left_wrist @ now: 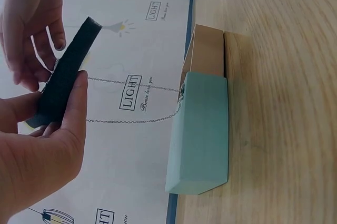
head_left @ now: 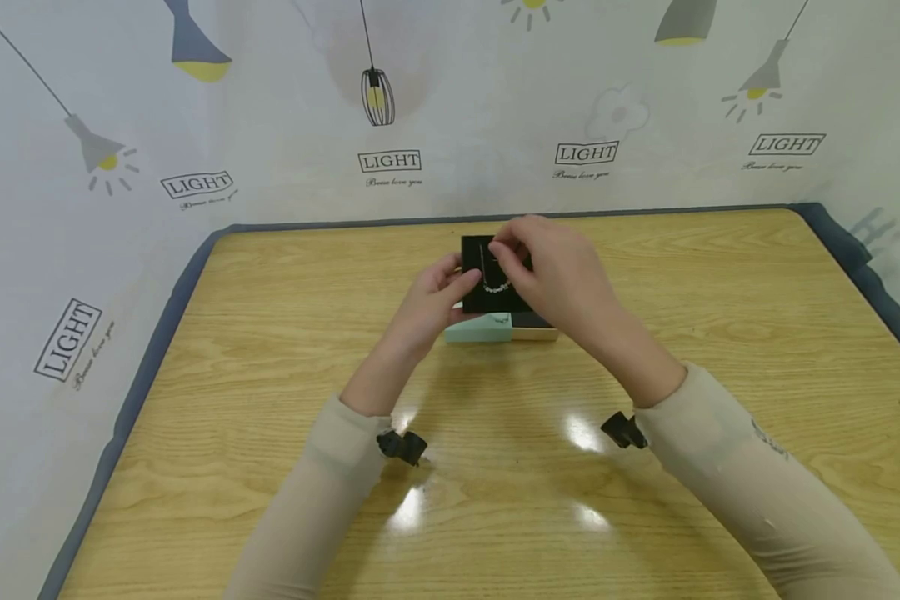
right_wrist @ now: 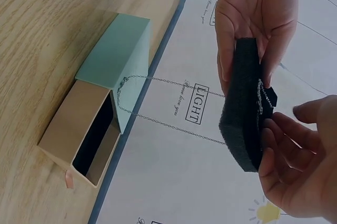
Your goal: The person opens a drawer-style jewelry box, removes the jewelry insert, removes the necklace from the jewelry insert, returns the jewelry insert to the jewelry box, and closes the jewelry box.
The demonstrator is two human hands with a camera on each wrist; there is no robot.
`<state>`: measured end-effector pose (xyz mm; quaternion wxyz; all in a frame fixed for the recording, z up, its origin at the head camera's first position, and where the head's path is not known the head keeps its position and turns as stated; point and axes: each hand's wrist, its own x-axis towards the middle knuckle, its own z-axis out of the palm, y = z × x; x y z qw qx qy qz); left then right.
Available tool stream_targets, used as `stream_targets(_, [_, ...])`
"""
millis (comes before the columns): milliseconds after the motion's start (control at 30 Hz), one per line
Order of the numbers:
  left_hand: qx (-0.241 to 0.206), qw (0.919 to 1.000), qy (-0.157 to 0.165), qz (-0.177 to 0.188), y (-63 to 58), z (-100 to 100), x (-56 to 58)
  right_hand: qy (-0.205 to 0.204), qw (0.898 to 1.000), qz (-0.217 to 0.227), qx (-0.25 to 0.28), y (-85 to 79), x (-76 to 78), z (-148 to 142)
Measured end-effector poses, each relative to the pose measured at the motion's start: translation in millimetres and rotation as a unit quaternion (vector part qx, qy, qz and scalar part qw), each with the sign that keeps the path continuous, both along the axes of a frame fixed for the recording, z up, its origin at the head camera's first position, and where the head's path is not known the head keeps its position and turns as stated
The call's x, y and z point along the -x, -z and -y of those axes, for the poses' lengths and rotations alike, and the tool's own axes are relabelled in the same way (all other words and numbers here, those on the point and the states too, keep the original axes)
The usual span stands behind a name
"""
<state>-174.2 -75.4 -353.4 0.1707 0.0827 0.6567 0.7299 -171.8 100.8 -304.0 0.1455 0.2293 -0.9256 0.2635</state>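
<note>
My left hand (head_left: 427, 304) grips a black foam pad (head_left: 471, 250) by its left side, thumb on the front face and fingers behind. A fine silver necklace (head_left: 496, 289) lies over that face, its row of small sparkling stones curving near the lower part. My right hand (head_left: 562, 267) is at the pad's front, bent fingertips touching the face beside the necklace; in the right wrist view its thumb stands apart from the fingers. Behind the pad, a loop of chain (left_wrist: 131, 122) hangs down to the mint green box sleeve (left_wrist: 202, 134).
The sleeve rests on the wooden table (head_left: 270, 375), with its beige drawer (right_wrist: 79, 124) pulled partly out, showing a dark inside and a pink ribbon tab (right_wrist: 69, 178). Behind the table's far edge is a wall (head_left: 480, 108) printed with lamps. Dark wrist cameras (head_left: 402, 447) sit at both cuffs.
</note>
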Motion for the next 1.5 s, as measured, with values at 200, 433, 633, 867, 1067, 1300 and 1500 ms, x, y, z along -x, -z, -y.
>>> stream_targets(200, [-0.010,0.9999,0.009,0.003,0.2,0,-0.1,0.018,1.000,0.019,0.006,-1.3,1.5,1])
stream_targets(433, [-0.017,0.9997,0.015,-0.006,-0.4,-1,-2.0,0.018,0.999,0.025,-0.010,-0.5,0.7,1])
stream_targets(633, [-0.004,0.9997,0.005,-0.023,0.2,-2,-2.9,0.027,0.999,0.008,-0.023,0.6,0.1,1])
stream_targets(867, [0.032,0.9982,-0.018,-0.048,0.1,-7,-5.1,0.042,0.999,-0.007,-0.029,1.2,-0.4,2])
stream_targets(1067, [0.076,0.9935,-0.030,-0.080,-0.8,-9,-7.7,0.050,0.998,-0.004,-0.026,2.4,-0.1,2])
stream_targets(1300, [0.132,0.9811,-0.039,-0.137,-0.3,-11,-11.1,0.047,0.999,0.013,0.002,7.5,4.0,0])
stream_targets(1500, [0.178,0.9678,-0.047,-0.172,1.7,-11,-12.7,0.041,0.997,0.046,0.039,11.7,6.9,-3])
